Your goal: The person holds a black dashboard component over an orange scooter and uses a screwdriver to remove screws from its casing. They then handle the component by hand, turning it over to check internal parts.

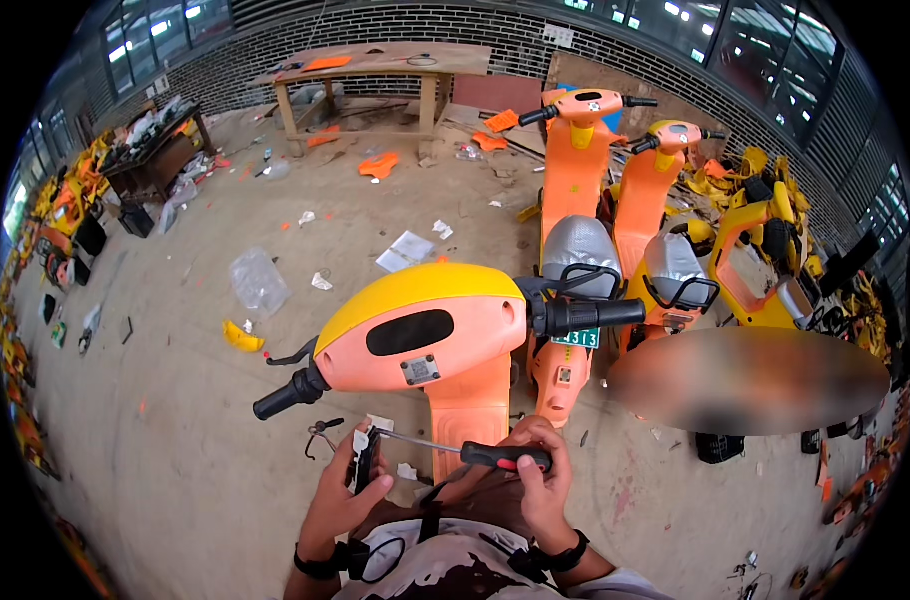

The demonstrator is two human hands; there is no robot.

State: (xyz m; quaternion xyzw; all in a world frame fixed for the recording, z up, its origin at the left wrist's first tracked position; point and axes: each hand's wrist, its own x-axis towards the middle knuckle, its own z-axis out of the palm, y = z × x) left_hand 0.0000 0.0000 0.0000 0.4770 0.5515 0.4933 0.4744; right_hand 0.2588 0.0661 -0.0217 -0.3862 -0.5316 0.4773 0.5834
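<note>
At the lower middle, my left hand (347,490) grips a small black part (363,462) with white patches on it. My right hand (543,487) is closed round the black and red handle of a screwdriver (505,457), whose metal shaft reaches left to the top of that part. Just beyond both hands stands a pink-orange scooter front with a yellow top (420,295), a dark oval panel, a square label and black handlebar grips (592,317). Its column runs down behind the screwdriver.
Several orange scooters (565,185) with silver seats stand right. Piles of yellow panels (755,168) line the edges. A wooden workbench (455,60) and dark table (140,160) stand behind. Plastic bags (258,282), paper and orange scraps lie on the concrete floor (175,400). A blurred patch covers part of the right.
</note>
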